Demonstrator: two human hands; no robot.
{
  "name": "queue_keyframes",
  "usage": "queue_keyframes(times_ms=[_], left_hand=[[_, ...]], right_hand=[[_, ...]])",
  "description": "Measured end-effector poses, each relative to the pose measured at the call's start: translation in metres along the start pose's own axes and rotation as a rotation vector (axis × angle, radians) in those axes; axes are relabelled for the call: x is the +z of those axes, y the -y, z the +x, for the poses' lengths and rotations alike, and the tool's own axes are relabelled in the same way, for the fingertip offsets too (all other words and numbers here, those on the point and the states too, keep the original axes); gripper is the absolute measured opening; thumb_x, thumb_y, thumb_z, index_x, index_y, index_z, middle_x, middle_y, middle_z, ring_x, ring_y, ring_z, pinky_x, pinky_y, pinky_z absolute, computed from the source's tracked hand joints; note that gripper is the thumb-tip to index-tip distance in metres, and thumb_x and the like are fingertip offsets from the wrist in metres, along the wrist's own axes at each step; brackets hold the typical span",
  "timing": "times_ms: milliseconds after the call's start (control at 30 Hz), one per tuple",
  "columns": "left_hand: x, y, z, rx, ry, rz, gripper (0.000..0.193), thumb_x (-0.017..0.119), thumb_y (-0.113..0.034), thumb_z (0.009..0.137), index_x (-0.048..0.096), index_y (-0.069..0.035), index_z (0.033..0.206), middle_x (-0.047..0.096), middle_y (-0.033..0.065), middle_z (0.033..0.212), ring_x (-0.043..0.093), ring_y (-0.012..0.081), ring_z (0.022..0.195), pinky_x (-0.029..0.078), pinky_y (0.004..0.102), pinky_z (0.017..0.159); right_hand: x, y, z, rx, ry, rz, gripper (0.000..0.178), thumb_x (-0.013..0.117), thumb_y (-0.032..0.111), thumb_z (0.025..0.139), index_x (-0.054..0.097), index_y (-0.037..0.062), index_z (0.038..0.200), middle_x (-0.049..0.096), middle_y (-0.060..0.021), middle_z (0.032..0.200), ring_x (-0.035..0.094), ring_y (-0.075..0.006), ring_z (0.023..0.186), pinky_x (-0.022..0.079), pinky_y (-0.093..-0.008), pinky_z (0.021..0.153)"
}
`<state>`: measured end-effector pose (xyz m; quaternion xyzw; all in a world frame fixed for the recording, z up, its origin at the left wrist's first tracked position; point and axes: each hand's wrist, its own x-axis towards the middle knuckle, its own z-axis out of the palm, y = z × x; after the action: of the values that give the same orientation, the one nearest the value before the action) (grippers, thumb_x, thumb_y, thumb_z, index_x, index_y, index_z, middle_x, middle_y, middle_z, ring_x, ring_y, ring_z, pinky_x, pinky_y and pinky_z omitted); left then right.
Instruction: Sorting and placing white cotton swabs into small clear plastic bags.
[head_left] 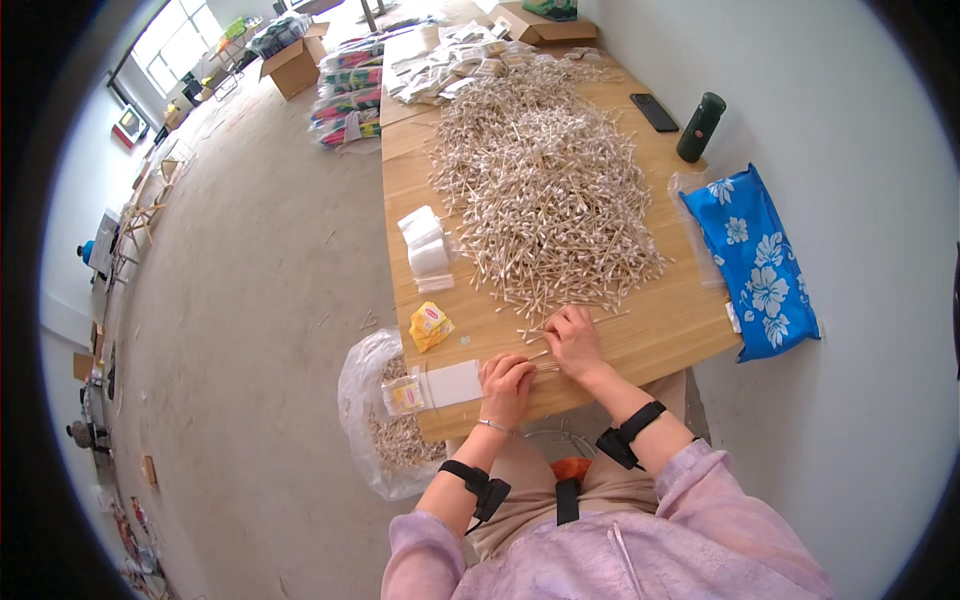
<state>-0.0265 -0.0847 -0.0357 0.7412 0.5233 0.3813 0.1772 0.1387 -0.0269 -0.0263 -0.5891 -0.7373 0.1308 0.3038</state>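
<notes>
A large heap of cotton swabs with pale sticks and white tips covers the middle of the wooden table. At its near edge my right hand is closed with fingertips pinched on swabs at the heap's fringe. My left hand rests close to the table's front edge, its fingers curled around a few swabs whose sticks poke out toward my right hand. Just left of it lies a flat white card or sleeve, with a clear packet bearing a yellow label at its end. Exactly how many swabs each hand grips is hidden.
Yellow labels and clear plastic bags lie along the left edge. A plastic sack of swabs stands below it. On the right are a phone, a dark bottle and a blue flowered pack. White packets pile up at the far end.
</notes>
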Motion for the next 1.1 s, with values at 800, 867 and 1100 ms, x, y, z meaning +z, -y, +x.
queue_keyframes(times_ms=[800, 867, 1100], left_hand=[[0.026, 0.010, 0.074, -0.305, -0.028, 0.069, 0.009, 0.072, -0.015, 0.076, 0.069, -0.011, 0.083, 0.062, 0.0038, 0.080, 0.056, 0.0252, 0.086, 0.042, 0.0377, 0.080], [0.023, 0.015, 0.071, -0.276, -0.028, 0.057, 0.008, 0.072, -0.014, 0.076, 0.069, -0.011, 0.082, 0.062, 0.0043, 0.079, 0.056, 0.0254, 0.084, 0.043, 0.0372, 0.078], [0.010, 0.018, 0.053, -0.189, 0.128, 0.045, 0.009, 0.071, -0.015, 0.076, 0.069, -0.013, 0.085, 0.062, 0.0035, 0.084, 0.055, 0.0253, 0.088, 0.041, 0.0391, 0.079]], right_hand=[[-0.028, -0.047, 0.024, -0.002, -0.050, -0.229, 0.027, 0.058, 0.005, 0.079, 0.066, 0.0126, 0.105, 0.054, -0.0059, 0.106, 0.050, -0.0263, 0.104, 0.043, -0.0365, 0.093], [-0.032, -0.043, 0.021, -0.005, -0.127, -0.262, 0.025, 0.058, 0.006, 0.080, 0.066, 0.0120, 0.102, 0.055, -0.0058, 0.105, 0.050, -0.0263, 0.102, 0.044, -0.0364, 0.092], [-0.028, -0.021, 0.020, -0.220, -0.035, -0.172, 0.021, 0.058, 0.007, 0.079, 0.066, 0.0105, 0.098, 0.055, -0.0065, 0.105, 0.050, -0.0258, 0.100, 0.044, -0.0368, 0.089]])
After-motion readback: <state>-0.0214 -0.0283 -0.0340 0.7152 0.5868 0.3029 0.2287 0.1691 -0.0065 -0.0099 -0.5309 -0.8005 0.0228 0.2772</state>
